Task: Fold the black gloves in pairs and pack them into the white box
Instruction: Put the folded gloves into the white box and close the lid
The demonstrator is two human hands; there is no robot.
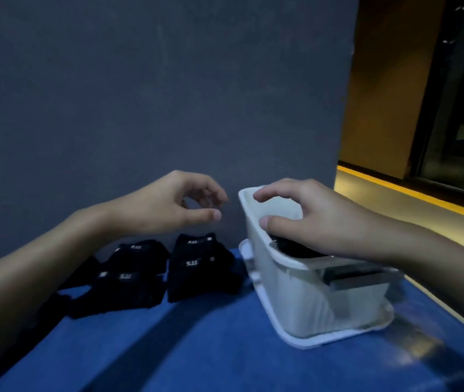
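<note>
The white box (284, 295) stands on its white lid (321, 339) at the right of the blue table. Inside it lies a black folded glove (296, 248), partly hidden. My right hand (310, 219) hovers over the box's open top, fingers loosely curled, thumb just above the glove; it holds nothing. My left hand (174, 205) hangs in the air left of the box, fingers relaxed and empty. Below it, two piles of black gloves with white "5.11" labels lie on the table: one pile (129, 278) at the left, another (199, 267) beside the box.
A grey wall (154, 94) rises right behind the table (197, 349). To the right the table edge drops to a floor with a yellow stripe (423, 193) and a dark glass door.
</note>
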